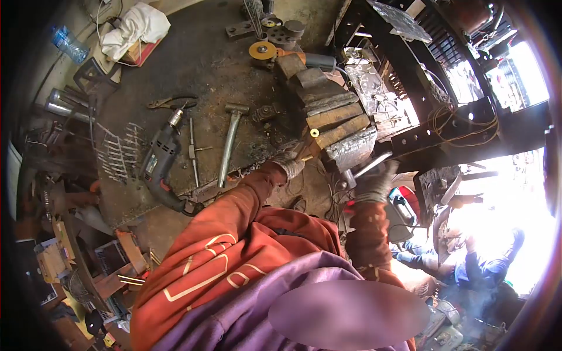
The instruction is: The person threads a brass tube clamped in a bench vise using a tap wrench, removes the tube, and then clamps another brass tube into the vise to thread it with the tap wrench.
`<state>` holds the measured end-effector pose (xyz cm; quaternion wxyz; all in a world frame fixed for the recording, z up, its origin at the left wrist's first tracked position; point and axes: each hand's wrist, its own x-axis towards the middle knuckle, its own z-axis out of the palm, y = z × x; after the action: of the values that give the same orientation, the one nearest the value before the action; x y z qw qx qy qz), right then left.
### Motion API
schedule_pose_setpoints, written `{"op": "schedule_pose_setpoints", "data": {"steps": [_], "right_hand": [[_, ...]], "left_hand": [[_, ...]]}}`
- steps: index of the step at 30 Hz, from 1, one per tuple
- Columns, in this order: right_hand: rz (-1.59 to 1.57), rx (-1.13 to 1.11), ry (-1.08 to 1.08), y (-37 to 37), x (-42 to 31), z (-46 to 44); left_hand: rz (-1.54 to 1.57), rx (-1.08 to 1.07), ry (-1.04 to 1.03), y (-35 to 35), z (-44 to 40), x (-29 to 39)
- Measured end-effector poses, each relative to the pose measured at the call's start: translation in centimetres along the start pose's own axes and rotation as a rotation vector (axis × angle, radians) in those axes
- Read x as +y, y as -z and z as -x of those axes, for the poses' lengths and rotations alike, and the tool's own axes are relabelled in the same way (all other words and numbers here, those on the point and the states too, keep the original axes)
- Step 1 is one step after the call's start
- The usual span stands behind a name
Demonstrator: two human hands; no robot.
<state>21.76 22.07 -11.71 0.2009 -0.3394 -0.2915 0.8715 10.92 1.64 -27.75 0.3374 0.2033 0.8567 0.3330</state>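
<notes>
My left hand (291, 165), in a pale work glove, is closed at the table's front edge. Its fingers pinch a short, thin, brownish-yellow piece (305, 158) whose kind I cannot make out. Just beyond it, a small yellow-green ring (314, 133) sits against the end of a row of heavy metal blocks (350, 147). To the right, my gloved right hand (374, 186), slightly blurred, is wrapped round a hammer (373, 164). The hammer's head hangs to the left of that hand, below the nearest block and apart from the left hand.
On the dark metal table (199, 76) lie a power drill (161, 158), a T-shaped metal tool (232, 137), a tap wrench (192, 153), pliers (171, 102) and an angle grinder (304, 58). A steel frame (445, 137) stands right. Another person (486, 260) crouches at lower right near smoke.
</notes>
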Motion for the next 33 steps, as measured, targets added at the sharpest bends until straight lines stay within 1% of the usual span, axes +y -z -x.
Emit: {"op": "schedule_pose_setpoints", "data": {"steps": [1, 2, 3, 4, 5, 6, 7, 8, 9, 10, 11, 12, 14, 16, 17, 18, 20, 21, 22, 24, 25, 26, 27, 29, 32, 33], "right_hand": [[0.061, 0.119, 0.195, -1.8, -1.6, 1.0], [0.165, -0.001, 0.314, -2.3, -3.1, 3.2], [0.328, -0.046, 0.514, -5.0, -3.4, 6.5], [0.342, -0.197, 0.594, -5.9, -3.5, 9.0], [0.434, -0.508, 0.627, -5.3, -2.9, 9.9], [0.520, -0.816, 0.652, -4.9, -2.4, 10.8], [0.768, -0.881, 0.487, -4.9, -2.6, 12.5], [0.987, -0.937, 0.451, -5.4, -3.0, 13.0], [1.124, -0.911, 0.528, -6.2, -3.5, 12.7], [1.198, -0.805, 0.663, -6.9, -4.0, 12.1], [1.232, -0.653, 0.788, -7.5, -4.2, 11.0], [1.159, -0.450, 0.892, -8.1, -3.8, 9.4], [1.306, -0.202, 1.168, -9.0, -4.3, 4.4], [1.507, -0.266, 0.856, -9.5, -5.6, 1.9], [1.505, -0.327, 0.622, -10.0, -5.3, 0.7], [1.506, -0.332, 0.620, -10.1, -5.0, 0.6], [1.539, -0.330, 0.450, -11.4, -4.6, 1.2], [1.623, -0.350, 0.728, -10.3, -3.9, -0.1], [1.626, -0.359, 0.727, -10.6, -3.9, 0.1], [1.413, -0.276, 0.464, -10.9, -3.5, 1.1], [1.440, -0.325, 0.575, -10.1, -3.6, 0.4], [1.437, -0.320, 0.573, -9.1, -3.5, 0.2], [1.294, -0.331, 0.692, -7.8, -3.3, 0.4], [1.043, -0.256, 0.816, -4.2, -2.0, 0.2], [1.004, -0.091, 0.682, 5.2, 2.0, -1.8], [0.916, -0.109, 0.577, 8.2, 4.7, -1.7]], "left_hand": [[-0.005, 0.013, -0.005, -0.5, -0.4, -0.5], [-0.018, -0.056, 0.064, -1.0, -1.7, -1.3], [-0.035, -0.126, 0.132, -1.5, -3.0, -2.0], [-0.044, -0.101, 0.082, -0.4, -1.6, -0.8], [-0.054, -0.075, 0.033, 0.8, -0.2, 0.5], [-0.111, -0.070, 0.038, 1.2, 0.2, 1.1], [-0.120, -0.080, 0.037, 0.7, -0.2, 0.5], [-0.127, -0.056, 0.017, 0.2, -0.8, 0.0], [-0.128, -0.050, 0.003, -0.3, -1.4, -0.4], [-0.129, -0.044, -0.011, -0.5, -1.7, -0.4], [-0.126, -0.111, 0.022, 0.3, -1.4, 0.5], [-0.124, -0.173, 0.057, 1.0, -1.0, 1.3], [-0.069, -0.161, 0.089, 1.6, 0.0, 2.5], [-0.159, -0.076, 0.043, 1.9, 0.6, 3.0], [-0.191, -0.048, 0.030, 1.8, 0.5, 2.8], [-0.265, -0.128, 0.022, 1.4, -1.0, 2.2], [-0.326, -0.206, 0.014, 1.4, -1.1, 2.6], [-0.336, -0.209, 0.007, 1.2, -1.6, 2.2], [-0.329, -0.201, -0.006, 0.6, -2.5, 1.5], [-0.268, -0.129, -0.052, -1.2, -4.5, -0.2], [-0.252, -0.102, -0.064, -1.8, -5.2, -0.8], [-0.240, -0.084, -0.077, -2.3, -5.9, -1.3], [-0.235, -0.072, -0.086, -2.8, -6.5, -1.8], [-0.222, -0.056, -0.100, -3.3, -7.1, -2.4], [-0.204, -0.045, -0.104, -3.1, -6.7, -2.5], [-0.197, -0.043, -0.108, -3.0, -6.5, -2.6]]}}
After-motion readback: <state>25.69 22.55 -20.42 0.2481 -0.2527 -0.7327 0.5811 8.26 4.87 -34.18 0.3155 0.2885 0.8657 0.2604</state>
